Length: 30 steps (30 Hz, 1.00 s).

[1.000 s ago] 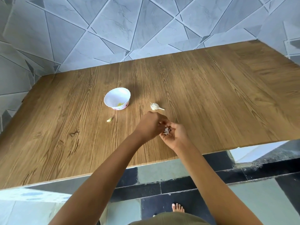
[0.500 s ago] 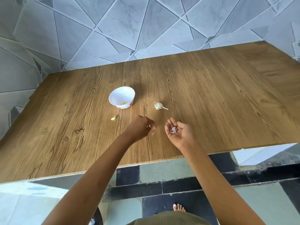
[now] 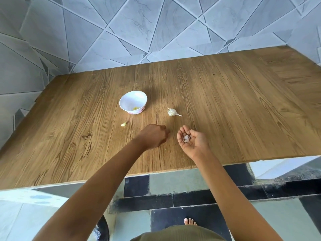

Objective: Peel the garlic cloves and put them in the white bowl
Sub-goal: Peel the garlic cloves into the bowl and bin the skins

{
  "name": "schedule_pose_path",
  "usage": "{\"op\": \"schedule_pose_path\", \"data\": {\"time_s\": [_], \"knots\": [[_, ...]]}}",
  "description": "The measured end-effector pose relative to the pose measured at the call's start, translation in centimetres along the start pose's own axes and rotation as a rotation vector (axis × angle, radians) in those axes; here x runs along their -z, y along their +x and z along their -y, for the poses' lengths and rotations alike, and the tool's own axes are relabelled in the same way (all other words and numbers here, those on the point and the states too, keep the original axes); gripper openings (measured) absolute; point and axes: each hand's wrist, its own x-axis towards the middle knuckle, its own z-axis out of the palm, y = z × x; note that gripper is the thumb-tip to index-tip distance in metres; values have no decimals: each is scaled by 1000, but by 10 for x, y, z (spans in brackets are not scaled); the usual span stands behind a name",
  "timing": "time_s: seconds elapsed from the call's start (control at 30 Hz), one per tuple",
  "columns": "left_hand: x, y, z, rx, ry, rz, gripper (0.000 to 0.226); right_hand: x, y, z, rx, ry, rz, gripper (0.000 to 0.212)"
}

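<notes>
The white bowl (image 3: pixel 133 102) stands on the wooden table (image 3: pixel 225 105) with pale yellow peeled garlic in its bottom. A garlic bulb (image 3: pixel 172 112) lies to its right, and a loose clove (image 3: pixel 123 124) lies in front of the bowl. My left hand (image 3: pixel 153 135) hovers over the table, back up and fingers curled, below and between bowl and bulb; it pinches a small garlic clove that the fingers now hide. My right hand (image 3: pixel 192 142) is held palm up and loosely cupped just to the right, with a clump of garlic skins (image 3: pixel 186 138) lying in the palm.
A tiled wall (image 3: pixel 156 32) borders the table's far and left sides. The table's near edge (image 3: pixel 156 169) runs just behind my forearms. Tiled floor and a bare foot (image 3: pixel 190 221) show below it.
My hands have parted. The left hand moved left, away from the right with a small clove at its fingertips, while the right hand turned palm up with the skins in it.
</notes>
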Motion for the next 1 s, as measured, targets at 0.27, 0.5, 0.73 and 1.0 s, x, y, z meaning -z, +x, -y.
{"op": "schedule_pose_path", "data": {"time_s": [0.27, 0.5, 0.73, 1.0], "knots": [[29, 16, -17, 10, -361, -162, 27, -4, 2, -7, -19, 30, 20, 28], [24, 16, -37, 179, -189, -256, 12, -7, 0, -8, -15, 0, 30, 27], [17, 5, -16, 229, -294, -305, 31, -3, 7, -7, -32, -14, 66, 30], [-8, -12, 1, 249, -197, -106, 13, -2, 10, -7, -34, -51, 65, 33]]}}
